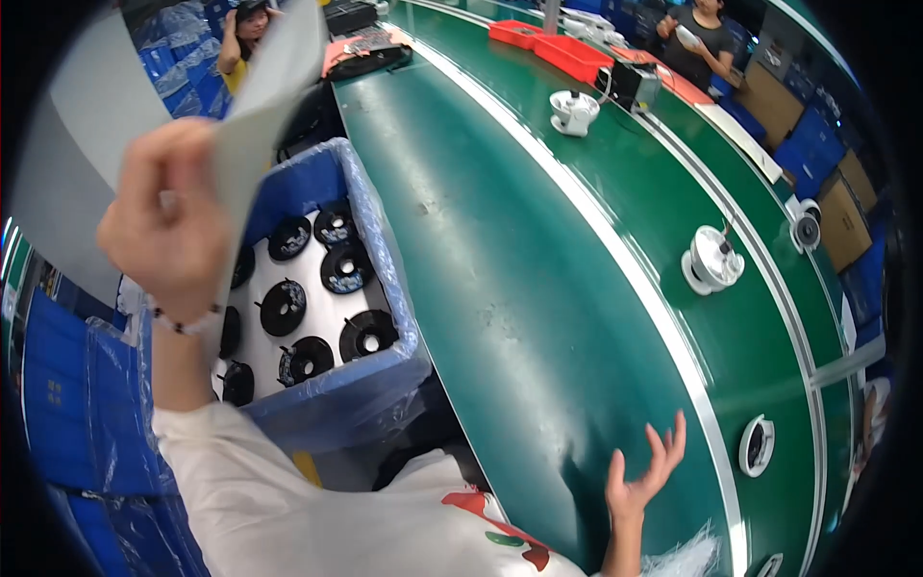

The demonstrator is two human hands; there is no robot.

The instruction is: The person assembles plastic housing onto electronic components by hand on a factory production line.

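My left hand [173,216] is raised at the left, its fingers closed on the edge of a thin white sheet [252,144]. The sheet stands upright and is smeared by motion. Just beyond that hand is a blue bin [394,279] lined with clear plastic. Several black round parts [284,308] with centre holes lie spread on a white layer [317,279] inside it; the sheet and my arm hide some of them. Over the green table at the lower right, my right hand [644,476] has its fingers spread and holds nothing.
White camera-like units [713,260] stand along a green conveyor [635,192] to the right. Red trays [572,58] sit at the far side. Stacked blue bins [67,375] fill the left. Two people are farther off, one [700,38] holding a white part. Clear plastic [685,556] lies near my right wrist.
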